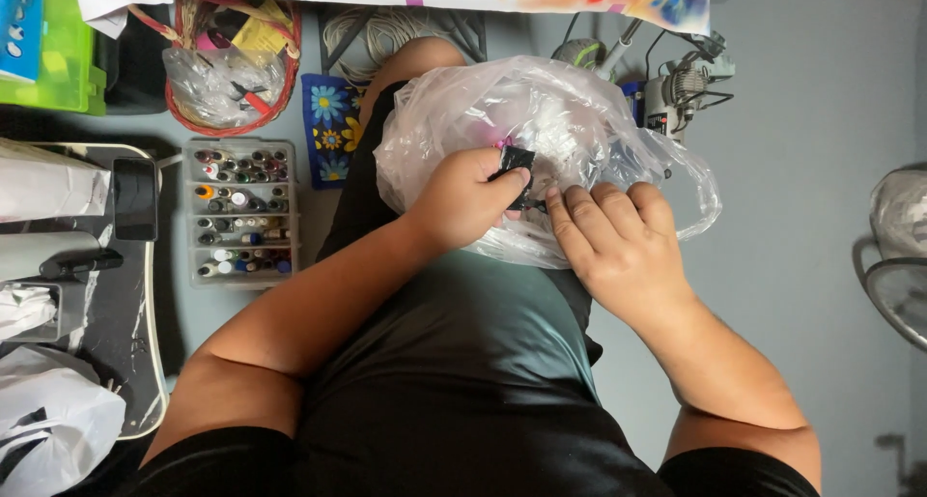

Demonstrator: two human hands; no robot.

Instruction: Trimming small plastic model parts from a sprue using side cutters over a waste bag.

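Left hand [468, 199] has its grip pinched on a small glossy black piece [514, 161], right over the crinkly clear plastic bag [579, 120] on the lap. Right hand [618, 241] rests curled against the bag beside it, clamping nothing I can see. Compartmented bottle organizer [241, 212] sits well left.

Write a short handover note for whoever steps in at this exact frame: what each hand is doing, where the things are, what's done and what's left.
Left hand: grip closed on a small black piece, pinched between thumb and fingers above the clear plastic bag.
Right hand: resting on the bag's near edge, fingers curled, pressing the plastic against the lap; whether it holds anything cannot be told.
The bag sits on the person's lap, contents blurred through the plastic.
On the floor to the left: a clear organiser box of small paint bottles, and a red basket behind it.
Done: the black piece is in hand. Left: the bag still open.
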